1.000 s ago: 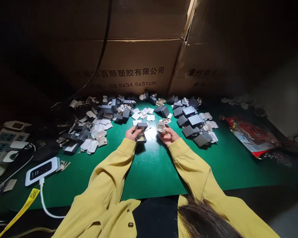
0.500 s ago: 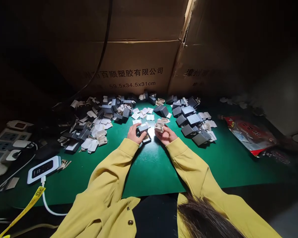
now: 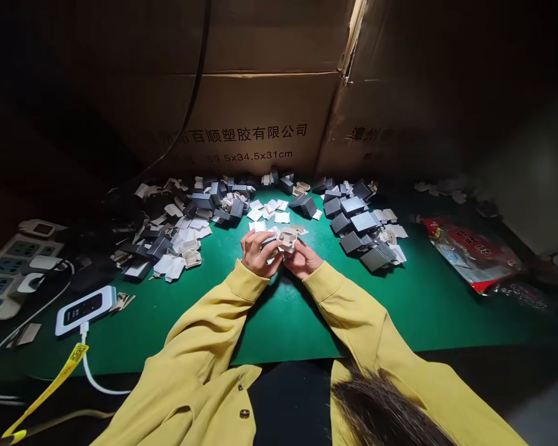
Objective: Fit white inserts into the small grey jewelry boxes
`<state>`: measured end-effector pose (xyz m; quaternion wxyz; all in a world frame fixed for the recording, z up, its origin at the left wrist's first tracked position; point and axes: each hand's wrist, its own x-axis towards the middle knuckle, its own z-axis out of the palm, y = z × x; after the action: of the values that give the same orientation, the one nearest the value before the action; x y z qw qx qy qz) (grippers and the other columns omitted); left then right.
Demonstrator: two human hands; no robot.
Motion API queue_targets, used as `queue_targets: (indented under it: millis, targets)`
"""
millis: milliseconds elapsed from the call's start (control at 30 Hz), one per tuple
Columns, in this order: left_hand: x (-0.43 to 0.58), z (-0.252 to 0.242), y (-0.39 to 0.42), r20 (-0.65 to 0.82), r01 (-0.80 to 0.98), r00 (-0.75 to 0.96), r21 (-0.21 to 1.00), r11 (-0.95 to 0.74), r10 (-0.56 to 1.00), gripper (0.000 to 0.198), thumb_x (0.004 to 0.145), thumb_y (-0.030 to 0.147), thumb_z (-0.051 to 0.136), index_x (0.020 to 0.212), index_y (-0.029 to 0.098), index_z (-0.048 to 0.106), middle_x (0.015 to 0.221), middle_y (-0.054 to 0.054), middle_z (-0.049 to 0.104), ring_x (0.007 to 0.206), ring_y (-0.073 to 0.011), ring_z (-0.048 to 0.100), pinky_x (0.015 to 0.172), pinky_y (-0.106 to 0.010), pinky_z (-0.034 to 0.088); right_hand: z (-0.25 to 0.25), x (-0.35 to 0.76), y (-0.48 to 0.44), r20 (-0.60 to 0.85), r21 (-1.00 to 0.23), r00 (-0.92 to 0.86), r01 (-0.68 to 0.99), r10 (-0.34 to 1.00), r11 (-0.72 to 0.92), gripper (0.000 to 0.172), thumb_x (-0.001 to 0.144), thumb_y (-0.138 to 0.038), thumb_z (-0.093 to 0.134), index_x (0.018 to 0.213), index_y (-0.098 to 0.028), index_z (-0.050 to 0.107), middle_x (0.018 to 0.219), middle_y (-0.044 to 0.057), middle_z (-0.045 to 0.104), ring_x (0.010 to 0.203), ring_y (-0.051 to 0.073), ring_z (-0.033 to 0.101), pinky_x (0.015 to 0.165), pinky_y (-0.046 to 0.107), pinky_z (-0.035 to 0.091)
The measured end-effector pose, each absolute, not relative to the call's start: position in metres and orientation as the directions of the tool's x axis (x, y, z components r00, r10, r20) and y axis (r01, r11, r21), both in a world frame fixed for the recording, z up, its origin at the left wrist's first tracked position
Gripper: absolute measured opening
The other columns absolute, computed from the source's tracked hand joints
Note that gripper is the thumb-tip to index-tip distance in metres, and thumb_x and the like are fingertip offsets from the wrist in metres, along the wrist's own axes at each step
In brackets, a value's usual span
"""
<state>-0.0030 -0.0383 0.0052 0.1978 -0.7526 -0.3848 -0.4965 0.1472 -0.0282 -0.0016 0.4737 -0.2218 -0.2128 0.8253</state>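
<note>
Over the middle of the green table my two hands meet. My right hand (image 3: 304, 259) is closed, pinching a folded beige cardboard insert (image 3: 288, 239) between thumb and fingers. Curled beside it, my left hand (image 3: 259, 254) is closed round a small dark box, mostly hidden behind its fingers. The left thumb and fingertips reach the near side of the insert; whether they grip it too I cannot tell. White paper slips (image 3: 270, 207) lie just beyond the hands, close to a dark open box (image 3: 303, 204).
Dark boxes and paper pieces form a left pile (image 3: 181, 229) and a right pile (image 3: 363, 222). Large cartons (image 3: 255, 102) stand behind. A white device with a cable (image 3: 86, 310) and a power strip (image 3: 13, 266) are at left, a red plastic bag (image 3: 474, 251) at right.
My hands have come together: the right moved left with the insert, and the left turned so its fingers reach the insert. The dark box is now largely covered by my left hand.
</note>
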Motion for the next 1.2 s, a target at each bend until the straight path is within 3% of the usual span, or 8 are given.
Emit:
queue_targets:
  millis: [167,333,567,733,867,1200]
  targets:
    - [-0.0053,0.0042,-0.037,0.905,0.768,0.213,0.079,-0.636,0.369,0.008,0.076,0.026,0.064,0.083,0.023,0.064,0.088,-0.006,0.067,0.087,-0.0206,0.059,0.09,-0.04,0.043,-0.0014,0.1426,-0.0334,-0.195,-0.51,-0.491,-0.689,0.849,-0.515,0.05,0.057,-0.035,0.084,0.1,-0.023,0.062,0.073,-0.005,0.059,0.055,0.006,0.044,0.039,0.014,0.033]
    - [-0.0045,0.0071,-0.0381,0.913,0.764,0.228,0.048,-0.644,0.339,0.016,0.079,0.023,0.062,0.094,0.023,0.066,0.082,-0.003,0.068,0.082,-0.0183,0.059,0.09,-0.038,0.042,-0.0017,0.1387,-0.0372,-0.202,-0.486,-0.523,-0.681,0.828,-0.548,0.05,0.057,-0.036,0.085,0.1,-0.025,0.062,0.072,-0.006,0.058,0.056,0.006,0.044,0.04,0.015,0.035]
    - [-0.0089,0.0098,-0.0419,0.889,0.717,0.268,0.074,-0.693,0.372,0.024,0.082,0.038,0.061,0.099,0.023,0.068,0.082,-0.004,0.067,0.08,-0.0186,0.058,0.088,-0.041,0.043,-0.0015,0.1391,-0.0376,-0.181,-0.52,-0.495,-0.685,0.85,-0.51,0.048,0.059,-0.036,0.083,0.101,-0.026,0.062,0.093,-0.003,0.064,0.069,0.008,0.055,0.048,0.016,0.042]
    - [-0.0092,0.0094,-0.0423,0.884,0.724,0.199,0.158,-0.671,0.424,0.011,0.081,0.022,0.062,0.091,0.024,0.068,0.079,-0.003,0.066,0.078,-0.0168,0.057,0.085,-0.038,0.044,-0.0012,0.1404,-0.038,-0.202,-0.507,-0.493,-0.686,0.846,-0.521,0.044,0.062,-0.029,0.081,0.102,-0.024,0.062,0.079,-0.005,0.062,0.058,0.006,0.049,0.043,0.015,0.038]
    - [-0.0078,0.0094,-0.0399,0.897,0.702,0.195,0.154,-0.696,0.396,0.011,0.081,0.018,0.063,0.091,0.023,0.066,0.079,-0.003,0.065,0.077,-0.0165,0.055,0.084,-0.037,0.044,0.0005,0.1403,-0.0379,-0.217,-0.519,-0.485,-0.678,0.847,-0.521,0.039,0.062,-0.03,0.081,0.096,-0.024,0.063,0.074,-0.004,0.061,0.057,0.007,0.048,0.041,0.015,0.037]
    - [-0.0062,0.0104,-0.0388,0.901,0.667,0.246,0.111,-0.737,0.358,0.008,0.085,0.023,0.057,0.089,0.022,0.064,0.082,-0.004,0.069,0.081,-0.0171,0.06,0.083,-0.036,0.046,-0.0018,0.1413,-0.0353,-0.251,-0.462,-0.532,-0.669,0.809,-0.583,0.046,0.056,-0.034,0.085,0.095,-0.022,0.063,0.073,-0.005,0.06,0.056,0.006,0.047,0.042,0.015,0.038]
